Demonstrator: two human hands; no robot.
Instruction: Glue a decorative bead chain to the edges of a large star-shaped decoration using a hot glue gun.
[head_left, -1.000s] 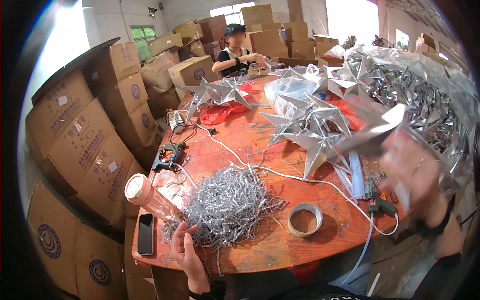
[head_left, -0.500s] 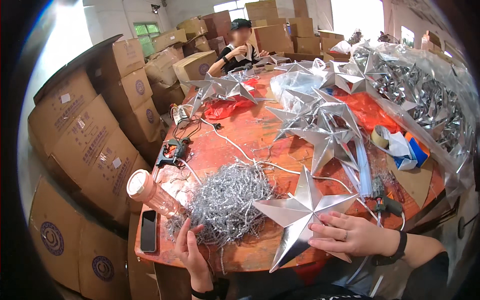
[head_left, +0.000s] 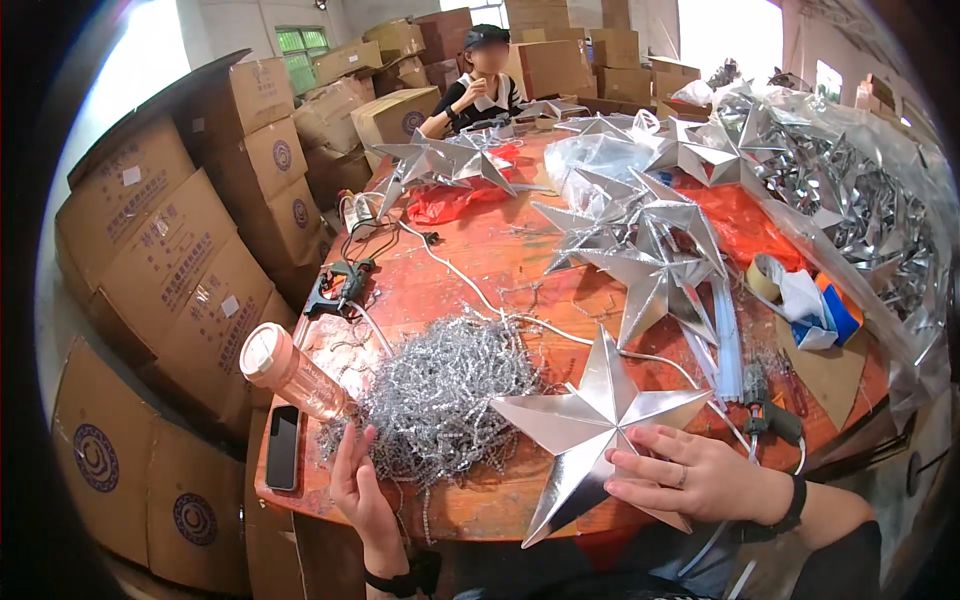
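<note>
A shiny silver five-pointed star lies at the table's near edge, one point reaching past it. My right hand grips its lower right side, fingers stretched over the top and the thumb hidden. A tangled heap of silver tinsel strands sits left of the star. Just in front of the heap's left edge, my left hand is raised with its fingers extended, and I see nothing held in it. A loose strand hangs from the heap between my hands.
Left of the heap are a pink-lidded bottle, a phone and a glue gun. Another glue gun is at right, beside clear glue sticks. Finished stars stand behind; a person sits across the table.
My left hand has drawn slightly left and down, its fingers now closer together and pointing up. My right hand stays on the star. The whole view has shifted a little.
</note>
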